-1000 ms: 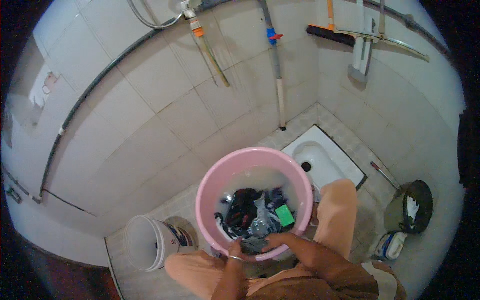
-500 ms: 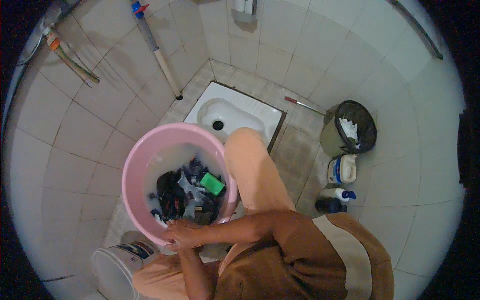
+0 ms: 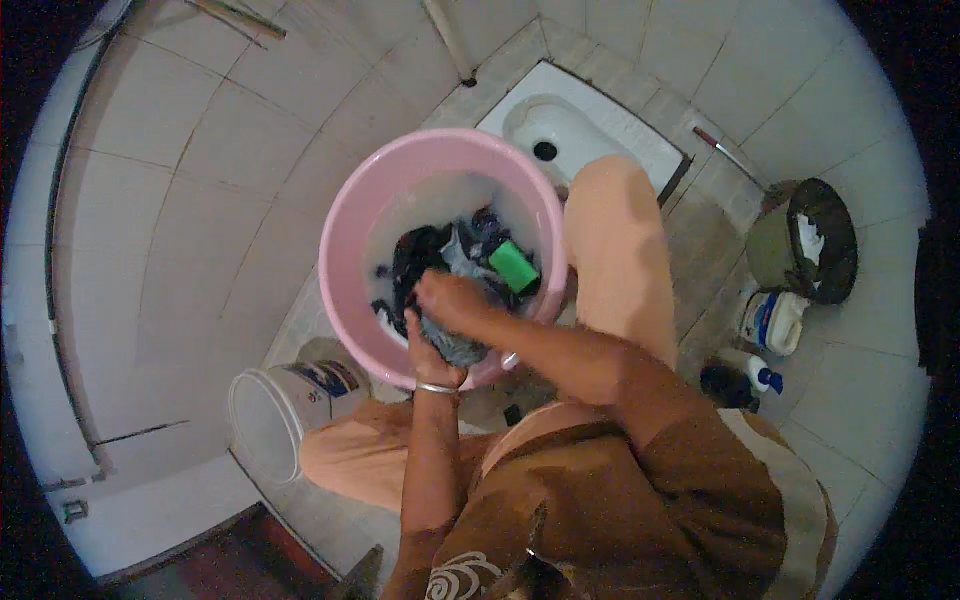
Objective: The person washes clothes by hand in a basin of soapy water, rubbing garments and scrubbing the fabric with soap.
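Note:
A round pink tub (image 3: 345, 215) stands in front of me, holding cloudy water and dark wet clothes (image 3: 415, 255). At its near edge my left hand (image 3: 440, 368), with a silver bangle on the wrist, is closed on a wet grey cloth (image 3: 460, 348). My right hand (image 3: 455, 300) is curled just above that cloth, over the tub, and slightly blurred; whatever its fingers hold is hidden. On the clothes at the tub's right side lies a green bar of soap (image 3: 514, 267).
A white bucket (image 3: 290, 385) lies tipped at the left. Beyond the tub is a white squat toilet (image 3: 610, 125). At the right are a red-handled stick (image 3: 728, 155), a lined waste bin (image 3: 780, 245), a white jug (image 3: 785, 330) and a blue-capped bottle (image 3: 748, 370).
My hands have come apart from being clasped at the tub's near rim and moved inward over the tub; the left now holds up grey cloth. The whole view has shifted, showing more floor at left.

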`<state>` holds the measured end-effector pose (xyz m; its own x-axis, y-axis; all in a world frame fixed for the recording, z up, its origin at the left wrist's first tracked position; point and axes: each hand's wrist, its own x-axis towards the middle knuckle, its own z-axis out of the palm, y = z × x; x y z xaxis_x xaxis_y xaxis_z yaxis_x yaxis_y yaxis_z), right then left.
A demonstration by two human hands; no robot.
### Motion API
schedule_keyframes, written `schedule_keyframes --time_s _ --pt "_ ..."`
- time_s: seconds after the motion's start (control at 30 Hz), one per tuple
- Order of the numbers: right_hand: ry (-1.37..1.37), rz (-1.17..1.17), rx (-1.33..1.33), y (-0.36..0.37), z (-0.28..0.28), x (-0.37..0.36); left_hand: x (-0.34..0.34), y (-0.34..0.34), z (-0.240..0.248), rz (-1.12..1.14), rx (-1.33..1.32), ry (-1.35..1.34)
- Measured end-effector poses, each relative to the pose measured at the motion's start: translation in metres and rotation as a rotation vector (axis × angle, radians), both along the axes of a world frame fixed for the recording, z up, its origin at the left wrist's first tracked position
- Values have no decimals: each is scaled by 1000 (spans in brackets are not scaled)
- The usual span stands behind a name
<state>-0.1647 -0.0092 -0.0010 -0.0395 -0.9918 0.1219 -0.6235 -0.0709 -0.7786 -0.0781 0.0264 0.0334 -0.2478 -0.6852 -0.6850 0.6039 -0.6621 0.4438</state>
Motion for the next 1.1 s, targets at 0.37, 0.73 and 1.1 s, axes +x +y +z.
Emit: schedule_keyframes --time_s 0.37,0.73,1.1 --pt "5 483 515 -1 -20 -59 50 -30 16 19 -323 -82" --pt "-339 378 -95 30 44 35 63 -18 -103 82 -838 711" --pt "-179 276 -108 23 50 44 96 -22 -144 32 -533 -195"
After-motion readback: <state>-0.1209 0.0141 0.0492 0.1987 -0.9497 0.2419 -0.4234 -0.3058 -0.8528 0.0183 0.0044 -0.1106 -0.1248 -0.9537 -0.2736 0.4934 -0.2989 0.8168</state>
